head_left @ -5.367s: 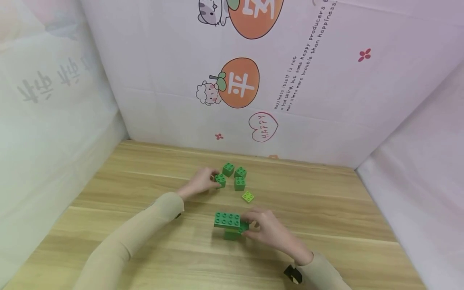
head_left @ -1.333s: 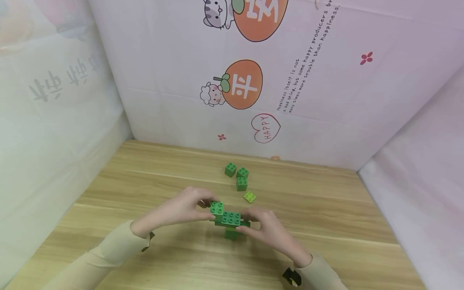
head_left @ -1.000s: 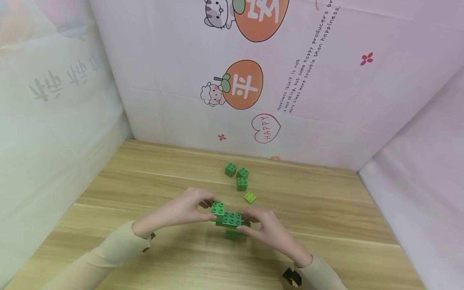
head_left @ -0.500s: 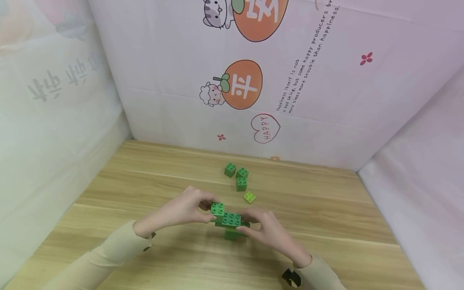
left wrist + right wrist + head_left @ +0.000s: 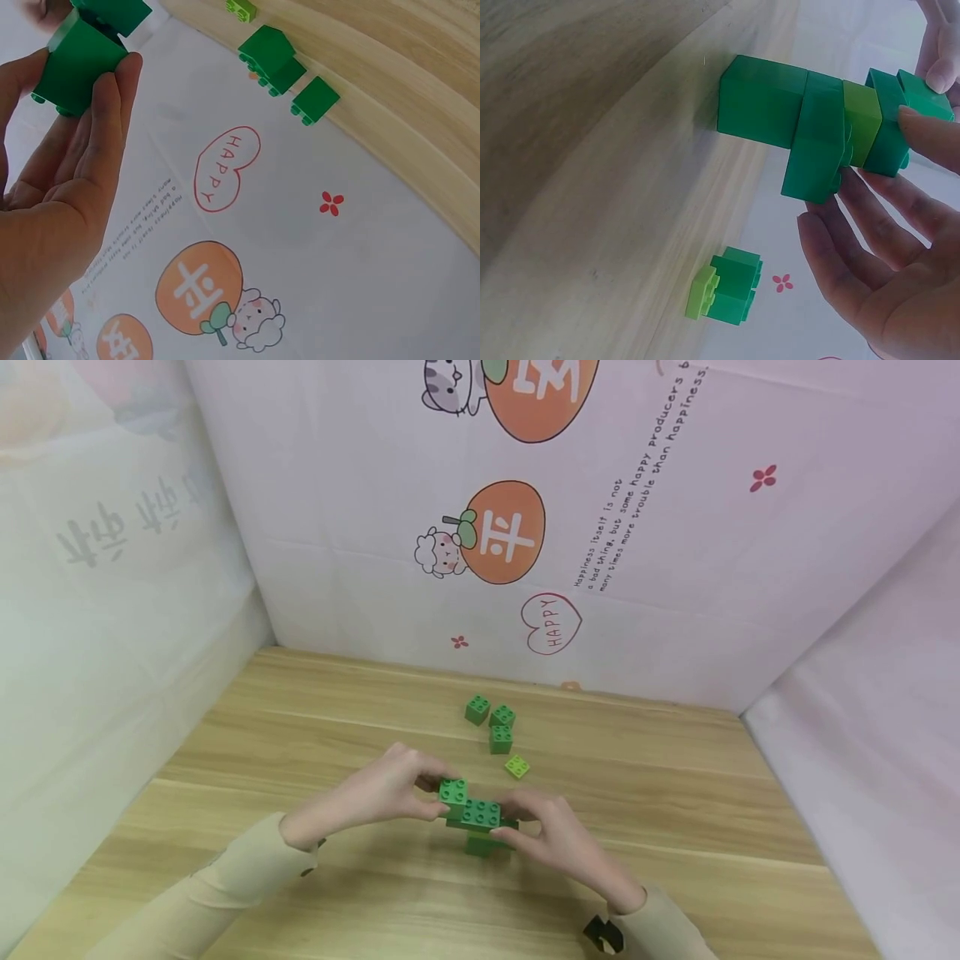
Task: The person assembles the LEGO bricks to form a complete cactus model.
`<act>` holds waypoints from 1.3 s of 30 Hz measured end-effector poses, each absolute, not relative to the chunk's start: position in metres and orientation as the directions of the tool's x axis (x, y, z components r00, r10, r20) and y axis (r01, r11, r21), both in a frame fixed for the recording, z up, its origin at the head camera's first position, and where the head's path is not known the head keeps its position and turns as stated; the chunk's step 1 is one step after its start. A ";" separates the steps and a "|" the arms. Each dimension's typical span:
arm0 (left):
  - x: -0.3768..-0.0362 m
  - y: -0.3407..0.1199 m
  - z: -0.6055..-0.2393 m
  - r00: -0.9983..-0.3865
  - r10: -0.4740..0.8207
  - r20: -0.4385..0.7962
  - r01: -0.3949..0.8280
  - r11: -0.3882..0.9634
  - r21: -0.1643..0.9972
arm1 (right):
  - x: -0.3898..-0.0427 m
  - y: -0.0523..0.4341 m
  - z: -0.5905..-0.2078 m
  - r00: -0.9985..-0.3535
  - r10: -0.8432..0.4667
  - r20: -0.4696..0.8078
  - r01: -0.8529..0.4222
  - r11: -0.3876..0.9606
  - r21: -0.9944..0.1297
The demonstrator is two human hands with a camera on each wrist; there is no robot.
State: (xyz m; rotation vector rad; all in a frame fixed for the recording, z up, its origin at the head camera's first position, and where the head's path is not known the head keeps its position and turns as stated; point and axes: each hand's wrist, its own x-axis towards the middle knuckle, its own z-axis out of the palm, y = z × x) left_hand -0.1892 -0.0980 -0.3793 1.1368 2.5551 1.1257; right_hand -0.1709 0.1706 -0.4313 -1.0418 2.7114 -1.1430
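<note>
One square, bright-green plastic block [image 5: 453,795] sits on the left end of an oblong, dark-green plastic plate [image 5: 482,814]; square its edges, press evenly. Studs point up; the plate's long axis runs left-right. Your left hand [image 5: 377,789] pinches the block; your right hand [image 5: 557,841] grips the plate, fingers curled.

Wood-grain tabletop [image 5: 637,760] with three green blocks [image 5: 501,741], one lime brick [image 5: 517,767], a brick stack [image 5: 480,814].

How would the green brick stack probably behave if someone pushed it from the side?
The stack might tip, because its upper plate overhangs the narrower bottom brick. It should feel fairly stiff, as it looks like hard plastic. A hard push could perhaps split it, since it shows separate layers.
</note>
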 end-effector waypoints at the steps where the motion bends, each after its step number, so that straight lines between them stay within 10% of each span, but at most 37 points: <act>1: -0.189 -0.098 -0.379 -0.708 0.684 0.174 0.591 0.440 0.676 | -0.171 0.171 -0.431 -0.775 -0.589 0.228 -0.575 0.509 -0.641; 39: -0.184 -0.102 -0.382 -0.696 0.680 0.231 0.622 0.411 0.666 | -0.171 0.172 -0.431 -0.753 -0.605 0.260 -0.612 0.497 -0.616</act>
